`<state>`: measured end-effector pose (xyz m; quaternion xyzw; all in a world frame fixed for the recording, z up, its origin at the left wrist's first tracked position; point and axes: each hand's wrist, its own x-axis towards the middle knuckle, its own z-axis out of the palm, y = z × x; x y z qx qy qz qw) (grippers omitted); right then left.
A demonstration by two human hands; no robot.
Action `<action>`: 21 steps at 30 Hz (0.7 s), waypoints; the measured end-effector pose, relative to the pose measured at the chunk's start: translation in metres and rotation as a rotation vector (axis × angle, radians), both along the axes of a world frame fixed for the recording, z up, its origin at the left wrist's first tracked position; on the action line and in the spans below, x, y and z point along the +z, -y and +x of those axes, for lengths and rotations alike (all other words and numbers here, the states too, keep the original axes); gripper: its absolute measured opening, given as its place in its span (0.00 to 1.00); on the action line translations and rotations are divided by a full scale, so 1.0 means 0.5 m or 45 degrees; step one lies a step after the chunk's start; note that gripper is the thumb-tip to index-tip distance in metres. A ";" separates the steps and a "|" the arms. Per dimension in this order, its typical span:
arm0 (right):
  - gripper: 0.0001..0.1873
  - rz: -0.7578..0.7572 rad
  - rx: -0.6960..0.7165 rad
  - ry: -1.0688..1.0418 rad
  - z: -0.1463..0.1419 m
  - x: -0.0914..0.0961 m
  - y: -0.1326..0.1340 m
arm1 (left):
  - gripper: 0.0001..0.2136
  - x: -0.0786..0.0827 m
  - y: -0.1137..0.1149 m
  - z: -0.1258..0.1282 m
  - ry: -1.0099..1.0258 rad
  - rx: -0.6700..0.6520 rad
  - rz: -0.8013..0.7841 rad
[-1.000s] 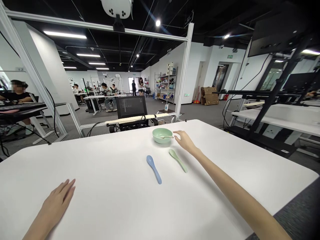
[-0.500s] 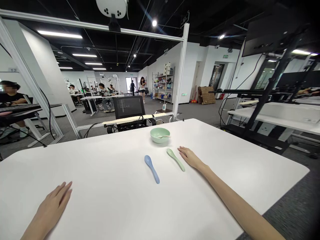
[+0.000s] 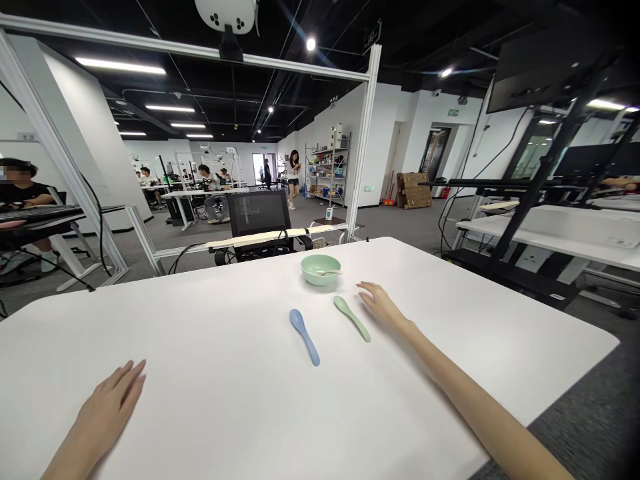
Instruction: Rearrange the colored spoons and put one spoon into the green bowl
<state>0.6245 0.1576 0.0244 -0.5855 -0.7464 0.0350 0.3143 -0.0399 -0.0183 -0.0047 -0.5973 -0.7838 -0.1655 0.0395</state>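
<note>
On the white table (image 3: 200,333), a pale green bowl (image 3: 321,270) stands near the far edge, with a small spoon (image 3: 329,273) resting in it. Nearer me lie a blue plastic spoon (image 3: 304,336) and a pale green plastic spoon (image 3: 352,319), slanted and apart from each other. My right hand (image 3: 381,304) is open and holds nothing, just right of the green spoon's bowl end and apparently not touching it. My left hand (image 3: 103,417) lies open on the table at the near left, far from the spoons.
A black mesh-backed chair (image 3: 259,215) and a white metal frame (image 3: 363,140) stand beyond the table's far edge. A co-worker (image 3: 23,180) sits at a desk on the left. Other desks stand to the right, and several people work farther back.
My right hand has shifted slightly up the table, toward the bowl's level. My left hand, the bowl and the spoons stay put. A person in the background has moved.
</note>
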 end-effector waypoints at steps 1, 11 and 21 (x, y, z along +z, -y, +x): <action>0.23 0.034 -0.007 -0.008 -0.006 0.019 -0.008 | 0.35 -0.001 0.001 -0.001 0.005 -0.011 -0.005; 0.19 -0.186 -0.008 0.385 -0.152 0.217 -0.116 | 0.34 -0.023 -0.004 -0.019 0.058 -0.032 0.098; 0.11 -0.348 -0.121 0.536 -0.238 0.216 -0.169 | 0.36 -0.026 -0.004 -0.019 -0.012 -0.062 0.090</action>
